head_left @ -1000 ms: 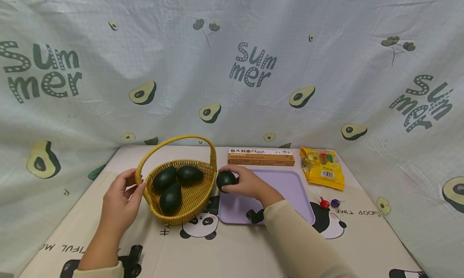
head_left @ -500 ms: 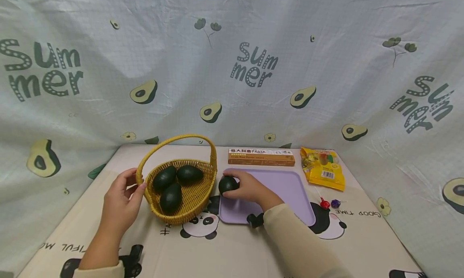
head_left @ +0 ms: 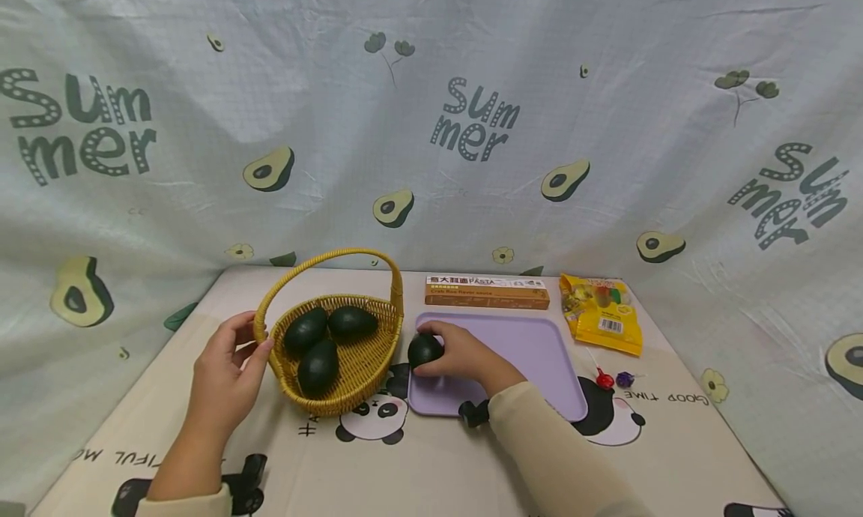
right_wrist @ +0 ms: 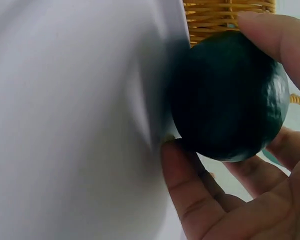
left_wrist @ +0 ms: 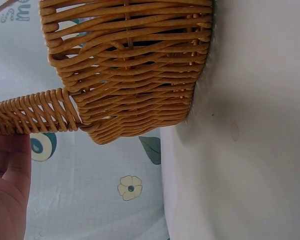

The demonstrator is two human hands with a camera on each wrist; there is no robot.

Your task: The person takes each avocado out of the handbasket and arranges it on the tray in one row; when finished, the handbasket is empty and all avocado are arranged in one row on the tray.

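My right hand (head_left: pixel 461 356) grips a dark green avocado (head_left: pixel 425 350) at the left side of the lilac tray (head_left: pixel 519 352). In the right wrist view the thumb and fingers curl round the avocado (right_wrist: pixel 227 97), close over the tray's edge. A yellow wicker basket (head_left: pixel 360 382) stands left of the tray, its handle arching up. Inside it lie three more avocados (head_left: pixel 318 369). My left hand (head_left: pixel 229 371) pinches the handle's left end; in the left wrist view its fingers (left_wrist: pixel 15 160) lie against the wrapped handle (left_wrist: pixel 35 112).
Behind the tray lies a long pasta box (head_left: pixel 487 292). A yellow candy bag (head_left: pixel 607 315) is at the back right, with a red lollipop (head_left: pixel 604 379) and a purple lollipop (head_left: pixel 625 380) in front of it. A patterned cloth backdrop (head_left: pixel 472 217) encloses the panda-print table (head_left: pixel 337 472).
My right hand has carried the avocado slightly right and down, from beside the basket rim to over the tray's left part. My left hand stays at the basket handle.
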